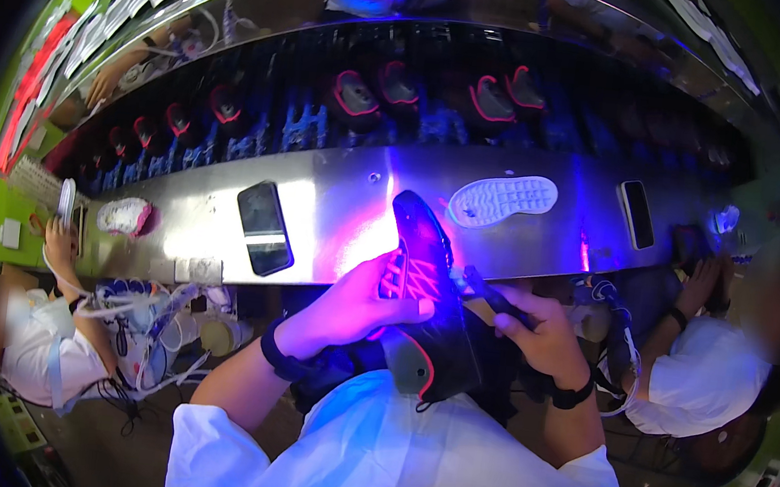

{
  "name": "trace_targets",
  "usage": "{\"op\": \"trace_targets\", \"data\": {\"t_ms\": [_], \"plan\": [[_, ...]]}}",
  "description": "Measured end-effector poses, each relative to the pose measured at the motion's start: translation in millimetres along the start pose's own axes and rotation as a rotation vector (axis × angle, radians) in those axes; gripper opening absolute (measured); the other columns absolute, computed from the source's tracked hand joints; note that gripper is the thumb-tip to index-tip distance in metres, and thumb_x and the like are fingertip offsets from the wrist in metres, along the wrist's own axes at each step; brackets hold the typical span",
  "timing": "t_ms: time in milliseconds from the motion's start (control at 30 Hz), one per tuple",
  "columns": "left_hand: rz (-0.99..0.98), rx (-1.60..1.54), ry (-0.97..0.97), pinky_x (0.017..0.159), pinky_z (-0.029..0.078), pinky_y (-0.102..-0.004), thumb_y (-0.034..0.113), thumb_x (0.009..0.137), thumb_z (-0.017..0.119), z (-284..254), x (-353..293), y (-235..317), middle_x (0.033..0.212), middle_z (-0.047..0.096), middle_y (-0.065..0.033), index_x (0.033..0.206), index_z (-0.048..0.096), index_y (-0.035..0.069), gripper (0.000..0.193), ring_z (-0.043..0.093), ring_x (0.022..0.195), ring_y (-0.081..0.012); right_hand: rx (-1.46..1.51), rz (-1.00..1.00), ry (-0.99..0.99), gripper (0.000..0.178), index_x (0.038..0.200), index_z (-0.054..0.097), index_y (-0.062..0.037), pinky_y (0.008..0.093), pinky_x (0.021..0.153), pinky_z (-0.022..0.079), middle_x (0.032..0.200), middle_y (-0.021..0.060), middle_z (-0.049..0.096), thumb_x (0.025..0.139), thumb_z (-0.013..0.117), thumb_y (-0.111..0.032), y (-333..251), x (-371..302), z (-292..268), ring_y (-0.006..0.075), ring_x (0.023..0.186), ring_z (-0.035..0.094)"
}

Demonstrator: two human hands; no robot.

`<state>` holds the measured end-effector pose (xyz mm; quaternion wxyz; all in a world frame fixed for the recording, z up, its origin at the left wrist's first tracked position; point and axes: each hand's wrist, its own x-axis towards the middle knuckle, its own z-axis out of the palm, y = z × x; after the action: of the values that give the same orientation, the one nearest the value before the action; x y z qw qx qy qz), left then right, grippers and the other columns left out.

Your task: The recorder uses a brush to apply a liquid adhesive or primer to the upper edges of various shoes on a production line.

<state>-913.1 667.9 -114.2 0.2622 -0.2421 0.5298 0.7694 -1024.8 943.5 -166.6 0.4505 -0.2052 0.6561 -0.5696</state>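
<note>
Left hand (pixel 350 304) clasps a dark shoe (pixel 447 335), right hand (pixel 544 334) grips a tool (pixel 496 298) at its side; work looks unfinished, a white sole (pixel 504 201) unattached on the worktop (pixel 336 171).

Violet-blue light tints the black shoe (pixel 447 337); just left of it, the steel bench (pixel 192 223) glares white and pink. Beyond the shoe, red-edged dark pieces (pixel 356 97) sit in deep shadow. Far to its right, a person's head (pixel 773 293) is blurred. Well outward of it, fisheye distortion bends edges.
</note>
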Motion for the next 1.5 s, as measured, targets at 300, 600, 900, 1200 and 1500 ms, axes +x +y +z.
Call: {"op": "trace_targets", "data": {"t_ms": [300, 600, 900, 1200, 1500], "plan": [[0.265, -0.082, 0.058, 0.096, 0.054, -0.0343, 0.013, 0.091, 0.076, -7.0, -7.5, -7.4, 0.119, 0.068, -0.0090, 0.134, 0.050, -0.002, 0.053, 0.067, 0.108, -0.0174, 0.032, 0.161, -0.168, 0.041, 0.132, 0.066, -0.0019, 0.0258, 0.072, 0.052, 0.088, 0.0011, 0.068, 0.092, 0.071, -0.004, -1.8, -27.2, -16.0, 0.0080, 0.076, 0.061], [0.244, -0.126, 0.152, 0.099, 0.052, -0.0365, 0.010, 0.091, 0.074, -1.5, 8.6, -17.4, 0.123, 0.065, -0.0117, 0.140, 0.045, -0.002, 0.058, 0.065, 0.112, -0.0207, -0.248, 0.022, -0.005, 0.041, 0.127, 0.069, -0.0021, 0.0297, 0.079, 0.052, 0.098, 0.0137, 0.075, 0.086, 0.075, -0.002, -7.6, -53.8, -18.2, 0.0135, 0.082, 0.066], [-0.016, -0.435, 0.141, 0.095, 0.055, -0.0366, 0.031, 0.102, 0.060, 1.5, 10.6, -27.7, 0.120, 0.068, -0.0111, 0.137, 0.051, 0.000, 0.048, 0.068, 0.109, -0.0205, -0.442, -0.145, 0.073, 0.040, 0.123, 0.070, -0.0029, 0.0315, 0.074, 0.051, 0.094, 0.0162, 0.072, 0.084, 0.078, -0.005, -16.7, -38.6, -34.0, 0.0254, 0.079, 0.068], [-0.079, -0.779, 0.183, 0.074, 0.062, -0.0337, 0.041, 0.103, 0.054, 17.9, -3.6, -29.2, 0.113, 0.071, -0.0122, 0.136, 0.054, 0.011, 0.045, 0.073, 0.095, -0.0232, -0.604, -0.265, 0.007, 0.043, 0.124, 0.071, -0.0075, 0.0321, 0.069, 0.051, 0.083, 0.0130, 0.068, 0.082, 0.076, -0.002, -61.0, -3.2, -43.6, 0.0251, 0.072, 0.066], [-0.293, -1.311, -0.120, 0.073, 0.066, -0.0385, 0.048, 0.100, 0.054, -2.7, -4.2, -53.9, 0.113, 0.070, -0.0223, 0.133, 0.058, 0.005, 0.055, 0.072, 0.097, -0.0384, -0.566, -0.288, -0.014, 0.044, 0.125, 0.070, -0.0015, 0.0272, 0.065, 0.047, 0.080, 0.0060, 0.062, 0.082, 0.074, 0.000, -66.6, 23.2, -34.9, 0.0118, 0.069, 0.058]]}}
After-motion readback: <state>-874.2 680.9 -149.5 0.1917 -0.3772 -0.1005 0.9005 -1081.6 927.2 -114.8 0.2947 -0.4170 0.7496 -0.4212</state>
